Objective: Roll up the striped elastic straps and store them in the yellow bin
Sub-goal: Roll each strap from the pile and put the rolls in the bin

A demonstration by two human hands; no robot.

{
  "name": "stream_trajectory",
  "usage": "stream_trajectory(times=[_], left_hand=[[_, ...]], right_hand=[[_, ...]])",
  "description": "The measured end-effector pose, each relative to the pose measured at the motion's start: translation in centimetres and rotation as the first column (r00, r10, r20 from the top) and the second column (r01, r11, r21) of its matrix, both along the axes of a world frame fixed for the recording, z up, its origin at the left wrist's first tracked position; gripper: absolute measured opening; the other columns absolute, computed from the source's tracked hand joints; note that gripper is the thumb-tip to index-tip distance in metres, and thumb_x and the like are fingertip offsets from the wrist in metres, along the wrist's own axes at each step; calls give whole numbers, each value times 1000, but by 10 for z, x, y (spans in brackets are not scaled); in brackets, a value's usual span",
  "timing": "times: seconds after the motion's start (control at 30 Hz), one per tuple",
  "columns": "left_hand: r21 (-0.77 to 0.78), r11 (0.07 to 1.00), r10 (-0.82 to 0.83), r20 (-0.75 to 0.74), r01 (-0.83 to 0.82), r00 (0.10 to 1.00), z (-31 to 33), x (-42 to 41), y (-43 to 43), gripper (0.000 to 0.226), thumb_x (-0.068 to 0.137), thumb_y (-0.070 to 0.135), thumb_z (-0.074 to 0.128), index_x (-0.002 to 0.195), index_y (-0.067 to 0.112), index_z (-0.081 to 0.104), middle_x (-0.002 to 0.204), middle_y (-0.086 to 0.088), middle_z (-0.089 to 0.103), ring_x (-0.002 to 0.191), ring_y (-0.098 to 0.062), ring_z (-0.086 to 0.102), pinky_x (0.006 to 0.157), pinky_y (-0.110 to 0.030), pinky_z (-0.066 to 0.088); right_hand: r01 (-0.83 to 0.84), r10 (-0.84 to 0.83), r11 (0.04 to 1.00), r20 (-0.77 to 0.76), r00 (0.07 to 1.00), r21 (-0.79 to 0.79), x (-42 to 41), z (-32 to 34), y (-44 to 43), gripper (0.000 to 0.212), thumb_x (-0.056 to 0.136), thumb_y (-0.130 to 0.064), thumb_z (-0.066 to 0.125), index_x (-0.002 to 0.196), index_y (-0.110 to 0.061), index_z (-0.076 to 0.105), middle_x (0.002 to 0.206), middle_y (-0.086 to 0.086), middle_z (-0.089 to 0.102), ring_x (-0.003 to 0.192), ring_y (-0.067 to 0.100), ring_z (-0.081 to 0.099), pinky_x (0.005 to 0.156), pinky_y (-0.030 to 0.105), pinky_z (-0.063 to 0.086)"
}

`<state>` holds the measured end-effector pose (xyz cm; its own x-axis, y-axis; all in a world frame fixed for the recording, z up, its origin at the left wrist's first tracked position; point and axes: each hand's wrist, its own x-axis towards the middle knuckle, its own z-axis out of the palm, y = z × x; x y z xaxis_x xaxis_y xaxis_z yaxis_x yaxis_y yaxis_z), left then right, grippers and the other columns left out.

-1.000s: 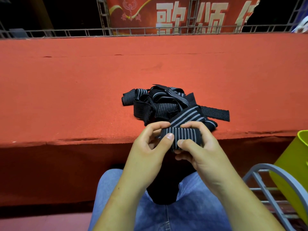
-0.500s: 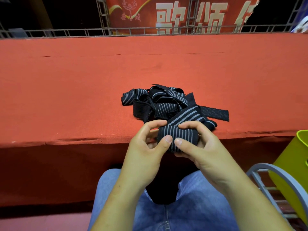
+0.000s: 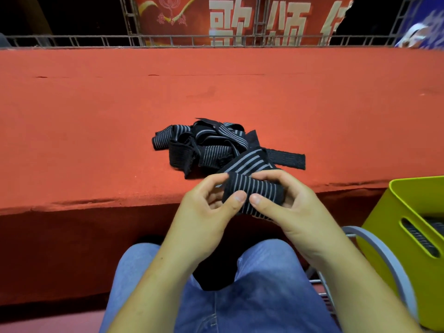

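A partly rolled black strap with grey stripes (image 3: 252, 191) is held just in front of the table's edge. My left hand (image 3: 204, 217) pinches its left end with thumb and fingers, and my right hand (image 3: 293, 212) grips its right side, thumb on the front. The strap's loose tail runs up onto the table into a tangled pile of striped straps (image 3: 206, 147). The yellow bin (image 3: 394, 248) stands at the lower right; dark striped straps show through its handle slot.
The table (image 3: 96, 121) is covered in red-orange cloth, its front edge just behind my hands. A grey metal chair frame (image 3: 374, 246) curves beside the bin. My blue-jeaned legs fill the bottom. A metal truss and a red banner lie behind the table.
The roll has turned a little further in my hands. My view has shifted so that more of the yellow bin shows.
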<state>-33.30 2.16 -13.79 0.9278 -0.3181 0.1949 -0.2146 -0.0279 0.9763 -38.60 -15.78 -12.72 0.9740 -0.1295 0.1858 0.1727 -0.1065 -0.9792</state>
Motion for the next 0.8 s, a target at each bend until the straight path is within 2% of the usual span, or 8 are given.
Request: stream_trajectory(times=[0.07,0.13,0.23,0.3,0.43,0.53,0.63,0.8], left_hand=[[41,999,-26,18,25,1000,4,1,-6,39,93,26,77,131,24,65,116,7,76,113,-9,70,104,-43,54],[105,993,-59,62,52,996,10,2,-14,37,93,27,78,128,27,66,117,11,76,115,-6,68,106,-41,53],[196,979,-76,134,49,988,20,3,-27,33,90,26,79,117,39,67,109,25,74,109,10,65,98,-17,51],[253,967,-86,177,39,980,27,4,-36,33,87,29,82,111,45,66,107,35,70,105,17,62,88,-5,45],[314,948,-132,228,55,965,40,4,-62,35,82,35,85,110,45,68,103,31,71,103,20,60,85,0,43],[287,952,-168,214,103,962,48,2,-87,34,81,35,86,111,40,70,99,25,74,100,13,66,86,-6,48],[204,959,-231,149,199,961,56,-3,-119,33,85,29,83,115,31,70,97,25,75,92,6,71,83,-17,57],[183,940,-315,152,286,937,57,-4,-170,37,92,35,76,128,31,67,111,11,77,107,4,69,94,-28,56]], right_hand=[[10,-11,993,-13,1000,-121,1,2,-15,30,92,-12,81,115,-30,73,115,-8,78,110,8,71,98,31,54],[-9,2,974,-32,999,-228,0,11,-28,29,90,-12,83,111,-28,73,110,-14,78,104,1,71,95,26,53],[-45,24,925,-60,998,-377,-4,30,-47,25,87,-15,85,107,-26,73,98,-20,79,90,-6,70,82,12,50],[-13,-5,835,-30,1000,-550,-5,41,-62,24,84,-28,86,105,-31,75,97,-20,78,92,-7,69,80,14,49],[-27,-43,653,-72,996,-757,-10,63,-94,28,78,-50,82,104,-40,77,99,-21,76,91,-8,65,74,16,44],[-61,-28,612,-99,995,-788,-17,78,-118,20,80,-47,83,99,-41,79,90,-25,76,77,-11,64,66,14,43],[-80,-27,618,-123,992,-782,-27,92,-147,16,85,-41,83,95,-30,81,80,-18,76,62,-7,59,57,13,39],[-22,-151,668,-164,975,-744,-48,110,-202,16,86,-35,83,90,-20,80,83,-1,80,64,2,60,65,29,47]])
